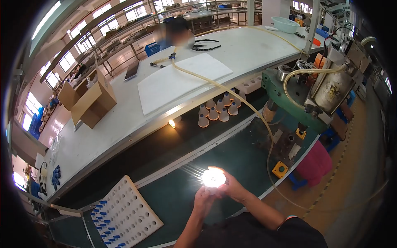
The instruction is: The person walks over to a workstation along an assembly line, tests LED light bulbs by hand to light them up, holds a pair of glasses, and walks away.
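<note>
At the left, a cardboard box point(94, 104) is standing on the table point(124, 105), and nearer the person a white board with holes point(129, 182) is carrying blue clips point(99, 206). The left hand point(203, 199) is curling part-closed under the near side of a glowing bulb point(214, 177); the right hand point(232, 189) is cupping its right side. The bulb is lying just beyond both palms, touching both hands, neither clearly nearer. Glare is hiding its long axis and some fingertips. Unlit bulbs point(223, 115) are standing farther off. No brand or writing is reading clearly.
</note>
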### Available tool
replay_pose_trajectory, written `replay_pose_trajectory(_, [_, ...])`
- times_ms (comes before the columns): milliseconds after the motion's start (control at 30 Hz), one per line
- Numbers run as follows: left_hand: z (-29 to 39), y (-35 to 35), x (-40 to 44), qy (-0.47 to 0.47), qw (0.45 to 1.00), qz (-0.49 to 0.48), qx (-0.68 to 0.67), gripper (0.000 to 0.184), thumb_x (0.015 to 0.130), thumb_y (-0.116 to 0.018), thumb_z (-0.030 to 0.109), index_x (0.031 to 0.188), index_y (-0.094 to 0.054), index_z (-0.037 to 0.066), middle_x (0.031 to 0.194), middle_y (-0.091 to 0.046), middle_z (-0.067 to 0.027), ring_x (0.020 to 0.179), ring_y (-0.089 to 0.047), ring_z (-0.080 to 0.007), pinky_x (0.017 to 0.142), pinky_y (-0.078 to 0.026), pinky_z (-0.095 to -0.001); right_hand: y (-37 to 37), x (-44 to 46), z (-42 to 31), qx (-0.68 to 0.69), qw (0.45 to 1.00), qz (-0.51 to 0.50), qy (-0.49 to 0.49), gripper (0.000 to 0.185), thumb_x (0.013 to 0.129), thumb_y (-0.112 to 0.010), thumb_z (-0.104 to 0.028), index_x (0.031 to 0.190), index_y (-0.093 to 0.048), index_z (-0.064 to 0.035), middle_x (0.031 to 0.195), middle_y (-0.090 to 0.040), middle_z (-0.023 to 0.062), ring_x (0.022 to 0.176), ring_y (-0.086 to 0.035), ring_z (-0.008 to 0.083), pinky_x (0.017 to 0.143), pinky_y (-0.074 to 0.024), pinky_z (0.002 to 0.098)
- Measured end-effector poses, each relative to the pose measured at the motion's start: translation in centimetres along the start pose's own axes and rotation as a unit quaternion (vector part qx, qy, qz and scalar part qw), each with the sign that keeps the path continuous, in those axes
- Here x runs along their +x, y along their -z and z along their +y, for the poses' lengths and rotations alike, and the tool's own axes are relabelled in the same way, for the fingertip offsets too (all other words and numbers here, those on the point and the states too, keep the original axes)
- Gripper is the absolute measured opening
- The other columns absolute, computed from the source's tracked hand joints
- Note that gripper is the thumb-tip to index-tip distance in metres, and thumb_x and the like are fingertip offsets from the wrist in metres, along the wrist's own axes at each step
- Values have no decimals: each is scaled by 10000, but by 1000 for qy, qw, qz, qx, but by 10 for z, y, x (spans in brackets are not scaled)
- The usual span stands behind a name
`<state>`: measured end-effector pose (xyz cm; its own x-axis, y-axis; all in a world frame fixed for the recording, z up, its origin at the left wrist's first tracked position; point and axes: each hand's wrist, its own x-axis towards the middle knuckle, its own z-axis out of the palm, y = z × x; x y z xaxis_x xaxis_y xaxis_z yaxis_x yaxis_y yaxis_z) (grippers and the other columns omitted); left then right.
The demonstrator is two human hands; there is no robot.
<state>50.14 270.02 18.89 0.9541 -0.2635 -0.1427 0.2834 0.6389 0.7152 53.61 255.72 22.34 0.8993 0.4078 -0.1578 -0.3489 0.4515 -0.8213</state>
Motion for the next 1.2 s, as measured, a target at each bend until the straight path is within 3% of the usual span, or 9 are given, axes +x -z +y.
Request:
replay_pose_trajectory(200, [4, -11, 7, -29, 999, -21, 20, 477, 841, -584, 340, 1125, -464, -24, 984, -568, -111, 857, -561, -195, 777, -459, -331, 1, 2, -1, 17, 998, -8, 67, 642, 752, -617, -136, 1328, -341, -72, 1096, -520, 45, 830, -524, 91, 600, -461, 200])
replay_pose_trajectory(300, [2, -1, 10, 8, 998, -58, -1, 619, 796, -633, 379, 1205, -405, -26, 1064, -541, -93, 874, -569, -191, 806, -466, -330, -1, -4, -15, -23, 998, -17, 61, 782, 683, -714, -292, 1334, -339, -74, 1097, -519, 32, 855, -526, 98, 595, -462, 197])
replay_pose_trajectory(400, [3, -7, 10, 17, 997, -71, -32, 621, 792, -638, 378, 1203, -408, -26, 1065, -543, -95, 878, -574, -190, 804, -474, -332, 5, -6, -12, -4, 998, -23, 60, 802, 677, -732, -320, 1333, -340, -73, 1096, -520, 33, 878, -524, 99, 597, -464, 195])
replay_pose_trajectory(733, [-5, -11, 9, 21, 998, -53, -25, 595, 818, -601, 381, 1204, -403, -26, 1046, -536, -100, 872, -565, -174, 799, -478, -324, 14, -8, -5, 16, 997, -23, 71, 747, 735, -697, -298, 1337, -324, -57, 1137, -514, 43, 943, -523, 117, 611, -469, 201])
replay_pose_trajectory(867, [-16, -11, 15, 40, 998, -43, -25, 528, 850, -553, 400, 1176, -429, 4, 994, -543, -65, 813, -548, -138, 752, -480, -311, 24, -11, 0, 5, 997, 18, 68, 660, 793, -636, -245, 1339, -317, -55, 1147, -513, 69, 973, -521, 136, 726, -464, 246])
replay_pose_trajectory(933, [-25, -3, 19, 56, 994, 22, -90, 423, 878, -531, 338, 1134, -450, 11, 950, -547, -80, 818, -544, -155, 751, -478, -314, 35, -12, 5, -19, 995, 47, 91, 613, 823, -605, -219, 1337, -316, -54, 1149, -514, 82, 980, -522, 143, 769, -456, 263])
replay_pose_trajectory(967, [-29, 2, 22, 54, 994, 23, -89, 423, 878, -531, 338, 1134, -450, 11, 950, -547, -80, 818, -544, -155, 751, -478, -314, 45, -13, 9, -38, 992, 94, 74, 554, 846, -575, -200, 1323, -337, -50, 1138, -525, 94, 982, -528, 150, 796, -445, 273])
replay_pose_trajectory(1033, [-36, 10, 28, 42, 990, 116, -66, 349, 900, -498, 325, 1087, -468, 32, 916, -555, -78, 796, -544, -160, 730, -483, -323, 64, -25, 16, -59, 986, 141, 62, 497, 869, -545, -181, 1309, -358, -46, 1128, -537, 105, 985, -534, 157, 824, -435, 284])
replay_pose_trajectory(1200, [-49, 29, 44, 55, 976, 168, -129, 338, 904, -482, 318, 1084, -471, 32, 902, -566, -88, 791, -553, -175, 728, -490, -333, 108, -56, 24, -80, 978, 174, -79, 349, 890, -515, -167, 1208, -475, -29, 1027, -598, 104, 944, -570, 161, 790, -451, 274])
